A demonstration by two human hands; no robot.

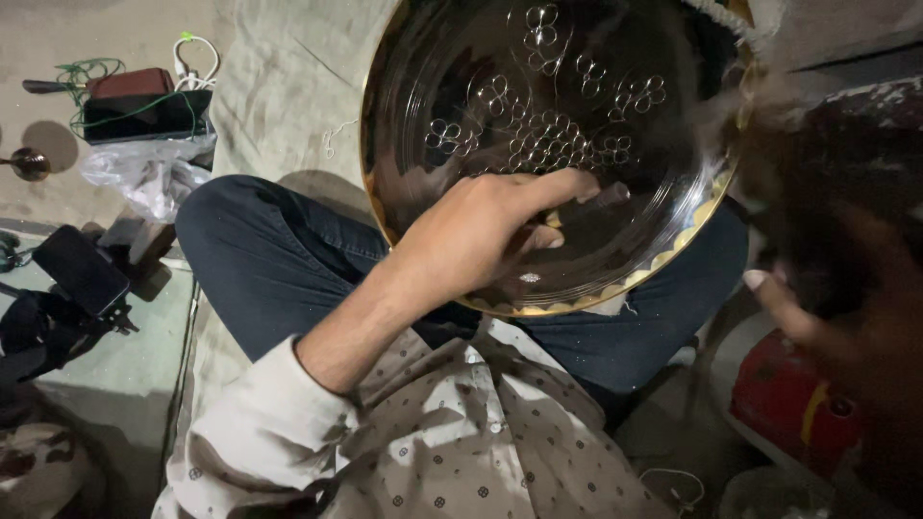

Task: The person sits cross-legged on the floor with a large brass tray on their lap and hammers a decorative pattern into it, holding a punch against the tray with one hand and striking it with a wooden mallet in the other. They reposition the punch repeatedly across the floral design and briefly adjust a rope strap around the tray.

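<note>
two hands busy: left hand [481, 235] grip holds a thin tool on the metal plate [461, 58]; right hand [846, 317] blurred, grip unclear; a slip could scratch the plate.

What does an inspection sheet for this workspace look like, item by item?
Surface: cloth sheet under the seated person's lap.
Job's things: large shiny metal plate with engraved loop pattern, tilted over the knees; thin tool against it.
Clutter: plastic bag, phone on a stand, red container.
Grippers: left hand grips the tool; right hand blurred, its grip unclear.
Cables: green and white cords by a dark box.
Surroundings: dusty floor.
</note>
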